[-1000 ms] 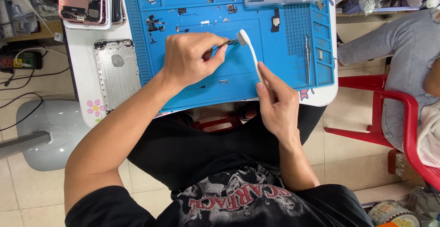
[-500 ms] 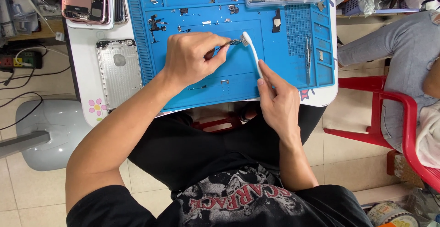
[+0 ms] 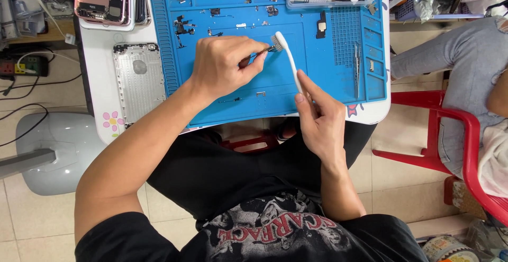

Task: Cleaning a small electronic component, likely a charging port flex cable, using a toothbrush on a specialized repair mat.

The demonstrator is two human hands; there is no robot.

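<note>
Sitting above a tiled floor, the person faces a white surface bearing a blue work mat. Right hand grips a white toothbrush, its long axis running away from the body, bristled head at the far end. Left hand pinches a small metal part against the bristles. Farther back lies an opened phone.

head camera, looking straight down, close over blue mat
</note>
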